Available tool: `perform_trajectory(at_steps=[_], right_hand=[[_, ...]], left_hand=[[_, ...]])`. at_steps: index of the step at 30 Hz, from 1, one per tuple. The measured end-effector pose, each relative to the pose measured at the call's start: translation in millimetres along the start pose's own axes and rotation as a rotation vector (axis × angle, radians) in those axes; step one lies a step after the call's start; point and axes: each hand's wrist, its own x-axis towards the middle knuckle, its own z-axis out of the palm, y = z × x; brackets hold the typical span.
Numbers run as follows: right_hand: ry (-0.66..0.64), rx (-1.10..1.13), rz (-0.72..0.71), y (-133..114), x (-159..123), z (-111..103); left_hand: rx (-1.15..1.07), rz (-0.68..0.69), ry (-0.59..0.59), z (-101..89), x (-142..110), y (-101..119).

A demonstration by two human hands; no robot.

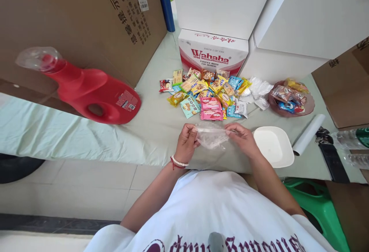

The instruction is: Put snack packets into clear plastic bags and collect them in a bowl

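A clear plastic bag (211, 136) is stretched between my two hands just above the front of the table. My left hand (186, 141), with a white bead bracelet and a red cord at the wrist, pinches the bag's left end. At the other end, my right hand (242, 138) grips the bag between thumb and fingers. Right behind the bag lies a heap of small wrapped snacks, with pink wafer packets (211, 108) at its front and yellow packets (199, 87) further in. A white square dish (273, 146) stands to the right of my right hand.
A red detergent jug (98, 92) stands at left before a large cardboard box (86, 21). A Wahaba-style water carton (213, 52) backs the snacks. To the right are crumpled white bags (259, 88), a pink bowl (309, 106) of snacks, a white roll (309, 133) and plastic bottles (350, 140).
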Motion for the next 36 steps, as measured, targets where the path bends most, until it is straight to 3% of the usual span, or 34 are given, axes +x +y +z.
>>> perform_trajectory(at_steps=[5, 9, 16, 19, 22, 24, 28, 31, 33, 36], right_hand=[[0.015, 0.231, 0.146, -20.2, 9.4, -2.0], [0.012, 0.201, 0.13, -23.6, 10.3, 4.0], [-0.144, 0.15, 0.155, -18.7, 22.4, -2.5], [-0.06, 0.106, 0.097, -18.5, 31.8, -7.0], [0.283, -0.07, -0.003, -21.2, 27.5, -4.5], [0.417, -0.179, -0.002, -21.7, 15.1, 4.6], [0.256, -0.219, 0.1, -6.2, -9.5, 35.2], [0.361, -0.36, 0.109, 18.9, -9.2, 48.7], [0.41, -0.422, 0.138, 34.0, -2.7, 46.8], [0.289, -0.361, 0.237, 42.8, 4.0, 33.0]], left_hand=[[0.045, 0.039, -0.023, -14.8, 6.4, -0.7], [-0.154, -0.124, -0.038, -12.0, 8.3, 1.0], [-0.044, -0.313, -0.174, -9.3, 14.0, -0.7], [-0.031, -0.268, -0.172, -4.5, 14.0, -5.3], [-0.04, -0.159, -0.042, 0.2, 13.2, -11.9], [-0.039, -0.107, 0.031, 2.3, 12.1, -16.7], [0.013, -0.046, 0.04, 5.9, 6.9, -24.7], [0.051, 0.041, 0.062, 8.5, 1.1, -26.8], [0.018, 0.052, 0.091, 9.2, -2.5, -26.0], [-0.111, -0.024, 0.128, 7.0, -5.0, -23.0]])
